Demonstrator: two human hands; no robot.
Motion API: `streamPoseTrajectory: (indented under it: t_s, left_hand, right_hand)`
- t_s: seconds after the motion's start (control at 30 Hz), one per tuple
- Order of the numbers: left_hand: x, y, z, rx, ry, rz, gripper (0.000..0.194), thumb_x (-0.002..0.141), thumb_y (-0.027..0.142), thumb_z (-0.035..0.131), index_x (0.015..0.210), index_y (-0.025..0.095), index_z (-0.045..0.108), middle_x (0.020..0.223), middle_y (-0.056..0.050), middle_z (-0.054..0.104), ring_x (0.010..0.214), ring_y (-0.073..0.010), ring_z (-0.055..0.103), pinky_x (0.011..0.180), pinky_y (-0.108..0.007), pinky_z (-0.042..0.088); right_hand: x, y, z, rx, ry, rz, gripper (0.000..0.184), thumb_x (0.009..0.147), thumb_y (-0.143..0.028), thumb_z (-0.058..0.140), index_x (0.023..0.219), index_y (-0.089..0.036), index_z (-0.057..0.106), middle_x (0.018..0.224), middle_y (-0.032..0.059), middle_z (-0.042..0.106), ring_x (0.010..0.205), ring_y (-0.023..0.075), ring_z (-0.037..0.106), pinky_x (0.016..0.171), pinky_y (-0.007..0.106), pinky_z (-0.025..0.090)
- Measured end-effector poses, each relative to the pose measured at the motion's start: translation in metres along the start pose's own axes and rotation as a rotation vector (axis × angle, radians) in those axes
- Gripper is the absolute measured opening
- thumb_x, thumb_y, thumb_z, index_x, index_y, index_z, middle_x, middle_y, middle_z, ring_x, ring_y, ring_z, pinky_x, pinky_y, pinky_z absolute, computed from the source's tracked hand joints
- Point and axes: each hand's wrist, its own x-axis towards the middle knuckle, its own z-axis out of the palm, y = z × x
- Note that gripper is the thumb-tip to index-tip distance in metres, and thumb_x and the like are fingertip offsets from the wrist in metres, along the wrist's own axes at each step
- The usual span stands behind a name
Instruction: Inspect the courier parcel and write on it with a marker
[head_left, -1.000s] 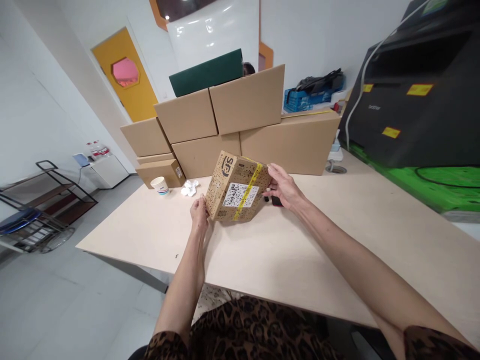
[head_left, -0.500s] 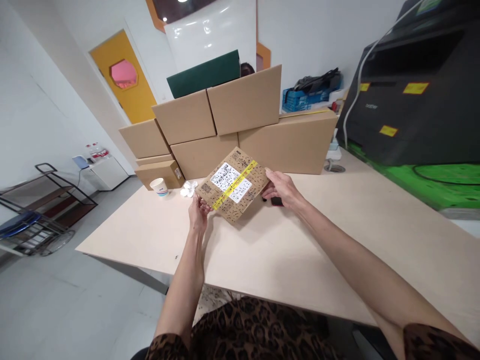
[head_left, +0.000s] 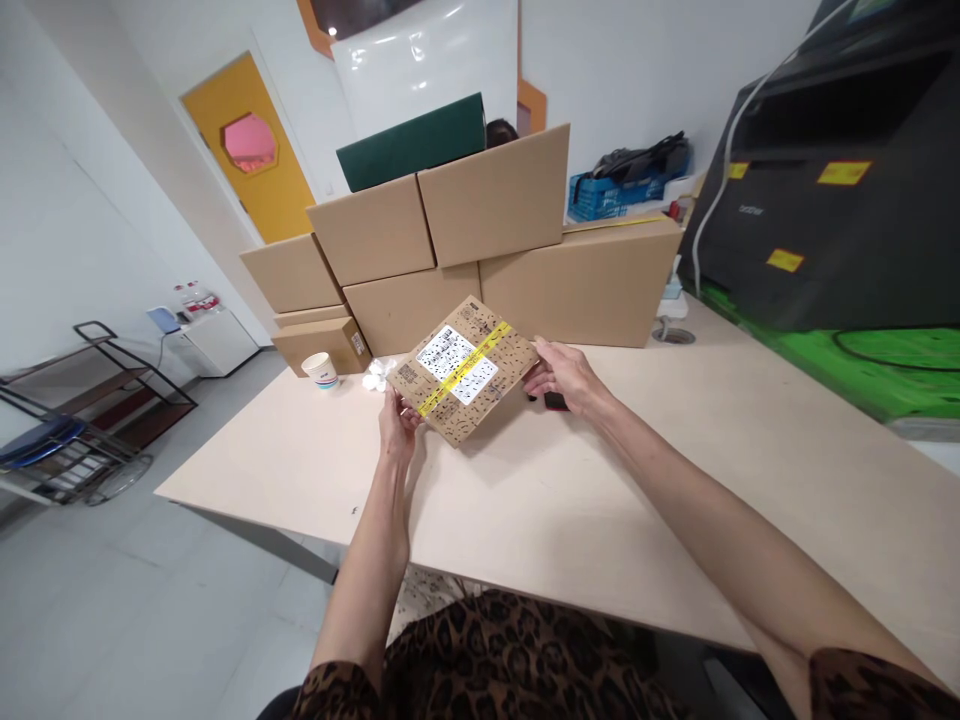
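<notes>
Two hands (head_left: 397, 425) (head_left: 562, 375) on printed parcel (head_left: 463, 370)

Both bare forearms stretched forward toward twelve o'clock, left hand (head_left: 398, 424) raised at eleven with fingers curled upward in a pinching grip, right hand (head_left: 564, 376) at one o'clock, palm turned inward, fingers extended and lightly bent.
</notes>
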Motion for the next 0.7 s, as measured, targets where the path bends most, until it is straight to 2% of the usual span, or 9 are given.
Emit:
streamPoseTrajectory:
  t_s: [0.2,0.33,0.43,0.5,0.6,0.7]
  left_hand:
    - [-0.004,0.004,0.003,0.047,-0.038,0.036,0.047,0.082,0.064,0.076,0.101,0.022,0.074,0.082,-0.003,0.069,0.067,-0.0141,0.062,0.054,-0.022,0.047]
    - [-0.010,0.005,0.008,0.051,-0.146,0.053,0.052,0.081,0.067,0.076,0.112,0.026,0.075,0.108,-0.007,0.075,0.089,-0.0195,0.068,0.064,-0.024,0.052]
    - [-0.013,0.005,0.010,0.067,-0.249,0.064,0.055,0.078,0.065,0.080,0.120,0.030,0.075,0.129,-0.006,0.072,0.109,-0.0227,0.068,0.072,-0.024,0.054]
    - [-0.015,0.004,0.010,0.089,-0.313,0.073,0.057,0.077,0.061,0.083,0.124,0.032,0.073,0.139,-0.004,0.069,0.120,-0.0240,0.065,0.074,-0.023,0.054]
    - [-0.015,0.003,0.009,0.118,-0.375,0.075,0.063,0.074,0.051,0.089,0.131,0.032,0.070,0.149,-0.004,0.063,0.132,-0.0266,0.061,0.079,-0.024,0.055]
    - [-0.014,0.000,0.008,0.108,-0.376,0.118,0.073,0.070,0.044,0.092,0.137,0.032,0.066,0.156,-0.005,0.057,0.144,-0.0297,0.053,0.097,-0.030,0.055]
  right_hand:
    - [0.012,0.012,-0.005,0.040,-0.016,-0.027,0.030,0.099,-0.052,0.060,0.095,-0.022,0.059,0.067,0.0020,0.064,0.055,0.0156,0.065,0.052,0.025,0.053]
    - [0.018,0.017,-0.007,0.093,-0.010,0.003,0.031,0.098,-0.058,0.057,0.108,-0.028,0.058,0.096,0.0057,0.072,0.068,0.0169,0.065,0.061,0.030,0.058]
    - [0.019,0.019,-0.007,0.148,0.002,0.032,0.030,0.099,-0.059,0.051,0.112,-0.032,0.056,0.121,0.0057,0.070,0.083,0.0188,0.067,0.070,0.034,0.061]
    - [0.020,0.020,-0.007,0.187,0.014,0.035,0.026,0.099,-0.055,0.050,0.112,-0.033,0.056,0.131,0.0051,0.066,0.094,0.0205,0.067,0.074,0.037,0.061]
    - [0.024,0.022,-0.010,0.188,0.039,0.032,0.026,0.097,-0.054,0.052,0.110,-0.032,0.057,0.133,0.0043,0.066,0.101,0.0219,0.064,0.076,0.038,0.059]
    - [0.032,0.028,-0.016,0.118,0.031,0.021,0.029,0.090,-0.056,0.060,0.104,-0.030,0.060,0.116,0.0037,0.070,0.095,0.0221,0.063,0.074,0.035,0.056]
